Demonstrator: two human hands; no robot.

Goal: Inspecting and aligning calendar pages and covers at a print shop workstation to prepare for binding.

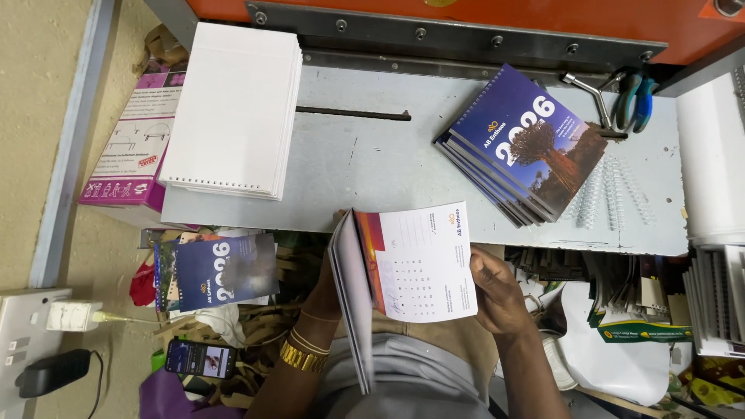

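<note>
I hold an unbound set of calendar pages (423, 264) over my lap, just below the grey metal table's (372, 171) front edge. My right hand (497, 291) grips its right edge, thumb on the white month sheet. My left hand (330, 283) is mostly hidden behind the fanned grey pages on the left and supports them from underneath; gold bangles show on that wrist. A pile of bound blue calendars (524, 147) lies on the table at the right. A tall stack of punched white sheets (233, 109) rests at the left.
An orange machine body (466, 19) runs along the table's back. Pliers (632, 97) and white plastic binding coils (617, 194) lie at the right. A pink box (132, 147), another blue calendar (213, 271), a phone (200, 358) and a wall socket (31, 318) sit lower left.
</note>
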